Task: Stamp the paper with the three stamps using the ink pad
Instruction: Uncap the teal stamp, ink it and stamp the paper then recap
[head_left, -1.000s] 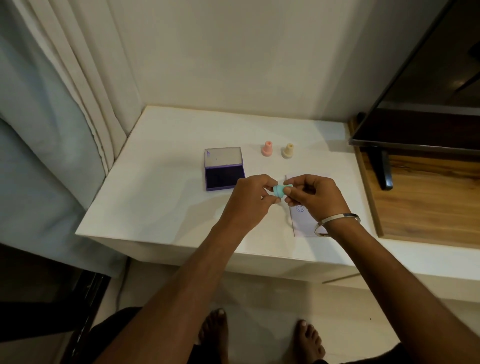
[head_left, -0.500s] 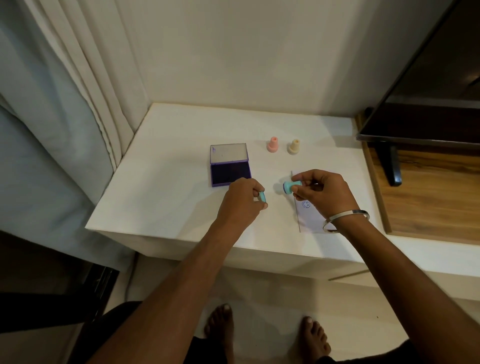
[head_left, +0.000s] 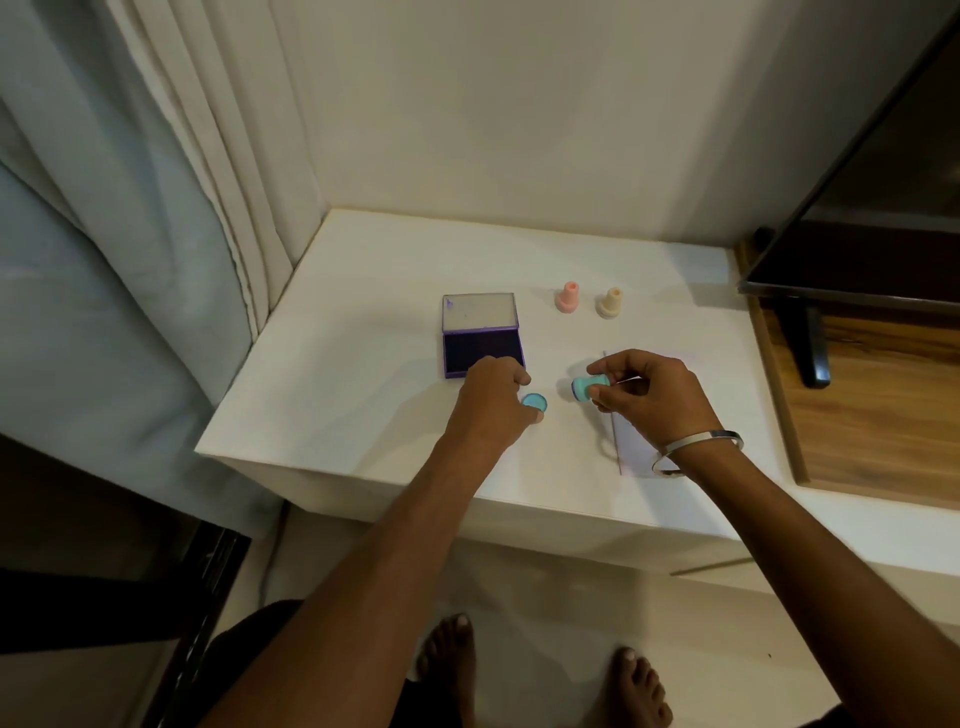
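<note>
The left hand (head_left: 493, 395) reaches palm-down, fingertips curled at a teal cap (head_left: 534, 401) on the white table (head_left: 337, 395); whether it grips the cap is hard to tell. The right hand (head_left: 649, 392) pinches the teal stamp (head_left: 586, 388) sideways above the paper (head_left: 636, 447). Behind sit one open ink pad (head_left: 482, 340) and two more stamps, pink (head_left: 568, 297) and cream (head_left: 610, 303). Curtains (head_left: 156, 208) hang left.

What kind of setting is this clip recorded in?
Most likely a room in a home: a curtain hangs at the left, a flat-screen TV stands on a wooden unit, and the person is barefoot at a low white table.
</note>
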